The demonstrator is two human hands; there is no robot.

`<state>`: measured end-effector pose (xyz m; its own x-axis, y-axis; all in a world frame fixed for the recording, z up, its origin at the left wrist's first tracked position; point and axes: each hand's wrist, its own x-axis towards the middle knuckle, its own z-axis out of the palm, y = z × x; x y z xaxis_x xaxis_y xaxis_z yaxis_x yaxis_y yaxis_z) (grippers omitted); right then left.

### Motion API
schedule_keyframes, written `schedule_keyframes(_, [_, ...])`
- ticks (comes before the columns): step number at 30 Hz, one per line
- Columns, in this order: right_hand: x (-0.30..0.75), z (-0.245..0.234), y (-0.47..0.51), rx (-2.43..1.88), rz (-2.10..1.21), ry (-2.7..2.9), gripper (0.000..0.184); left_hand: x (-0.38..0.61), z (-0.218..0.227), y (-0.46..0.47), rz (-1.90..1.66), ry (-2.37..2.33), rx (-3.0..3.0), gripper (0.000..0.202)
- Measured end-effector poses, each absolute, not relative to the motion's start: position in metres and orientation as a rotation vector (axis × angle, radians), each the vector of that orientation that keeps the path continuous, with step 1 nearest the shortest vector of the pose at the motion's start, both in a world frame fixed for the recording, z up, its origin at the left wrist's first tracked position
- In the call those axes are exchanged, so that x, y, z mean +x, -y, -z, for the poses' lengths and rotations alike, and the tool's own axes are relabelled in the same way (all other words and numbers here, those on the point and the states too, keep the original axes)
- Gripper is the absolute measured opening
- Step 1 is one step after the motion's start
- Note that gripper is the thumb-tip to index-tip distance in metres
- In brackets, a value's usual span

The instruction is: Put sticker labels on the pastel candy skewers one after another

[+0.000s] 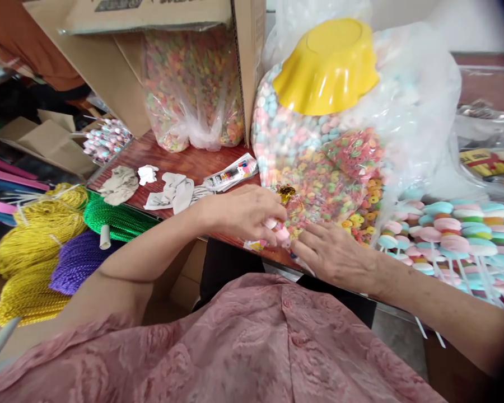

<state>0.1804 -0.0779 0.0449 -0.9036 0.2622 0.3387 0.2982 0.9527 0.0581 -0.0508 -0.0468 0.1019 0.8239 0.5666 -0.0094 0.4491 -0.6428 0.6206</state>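
the biggest thing in front of you is the big clear bag [319, 168], full of little sweet rings in many colours. it stands on the brown table [185, 162] with a yellow bowl [325, 67] upside down on top. to its left is a cardboard box [121, 67] with more sweets in it. on your right lie rows of lollipops [449, 235]. on your left, lower than the table, are fat bundles of string [37, 235], yellow, green and purple.

your two hands meet at the near edge of the table, just in front of the big bag. your left hand [243, 215] is curled, its fingers pinching a little pack of pink sweets [279, 230]. your right hand [336, 254] lies flatter, fingers stretched out to the same pack. i cannot tell if it grips or only touches. a small gold tie [285, 193] sits just above the pack, close to your left fingers.

it looks like you are closing up this one little pack. for the next move, keep the left pinch tight so no sweets slip out, and use your right fingertips gently, because the gold tie is tiny.
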Motion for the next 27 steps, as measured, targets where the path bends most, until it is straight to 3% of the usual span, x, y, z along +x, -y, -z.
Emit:
schedule_keyframes(3, [0.188, -0.044, 0.06, -0.774, -0.155, 2.565, 0.019, -0.039, -0.114, 0.081, -0.395, -0.799, 2.818, 0.014])
schedule_keyframes(6, [0.188, -0.054, 0.057, -1.036, -0.654, 2.104, 0.02, -0.029, -0.091, 0.097, -0.362, -0.697, 2.873, 0.018])
schedule_keyframes(10, [0.168, -0.059, 0.086, -0.982, -1.371, 1.55, 0.022, -0.02, -0.053, 0.075, -0.676, -0.887, 2.097, 0.026])
schedule_keyframes(13, [0.159, -0.053, 0.106, -0.955, -1.546, 1.38, 0.024, -0.016, -0.049, 0.057, -0.922, -0.81, 1.445, 0.037])
schedule_keyframes(16, [0.161, -0.046, 0.11, -1.038, -1.311, 1.502, 0.023, -0.013, -0.055, 0.056, -1.008, -0.686, 1.219, 0.047])
schedule_keyframes(20, [0.17, -0.037, 0.098, -1.03, -0.599, 1.811, 0.018, -0.011, -0.051, 0.071, -0.924, -0.677, 1.038, 0.069])
schedule_keyframes(24, [0.171, -0.026, 0.087, -0.968, -0.06, 1.934, 0.014, -0.008, -0.039, 0.09, -0.635, -0.581, 0.867, 0.052])
schedule_keyframes(27, [0.168, -0.023, 0.086, -0.974, -0.08, 1.918, 0.013, -0.007, -0.033, 0.096, -0.736, -0.703, 0.978, 0.047])
